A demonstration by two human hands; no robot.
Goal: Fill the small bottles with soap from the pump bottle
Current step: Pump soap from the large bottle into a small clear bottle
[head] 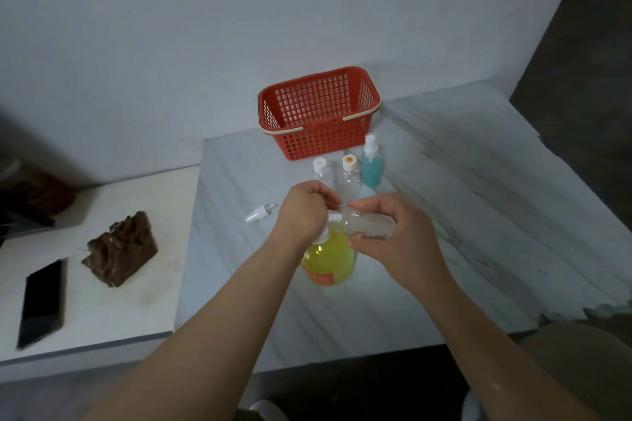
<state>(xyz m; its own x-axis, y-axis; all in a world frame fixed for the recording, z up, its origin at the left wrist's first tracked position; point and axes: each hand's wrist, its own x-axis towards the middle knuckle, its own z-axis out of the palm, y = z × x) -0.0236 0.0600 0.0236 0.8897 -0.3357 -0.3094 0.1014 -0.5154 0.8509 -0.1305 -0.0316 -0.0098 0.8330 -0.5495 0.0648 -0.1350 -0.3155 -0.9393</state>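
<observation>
A pump bottle (329, 261) of yellow soap with an orange label stands on the marble table. My left hand (302, 212) curls over its white pump head. My right hand (393, 232) grips a small clear bottle (367, 224), tipped on its side with its open neck at the pump's spout. Behind them stand two clear capped small bottles (321, 171) (351, 173) and a small spray bottle (372, 162) of blue liquid. A loose white spray cap (260, 213) lies to the left.
A red plastic basket (319, 113) stands at the back against the wall. On the lower white surface to the left lie a brown crumpled cloth (121, 248) and a black phone (42, 302). The table's front edge runs below my forearms.
</observation>
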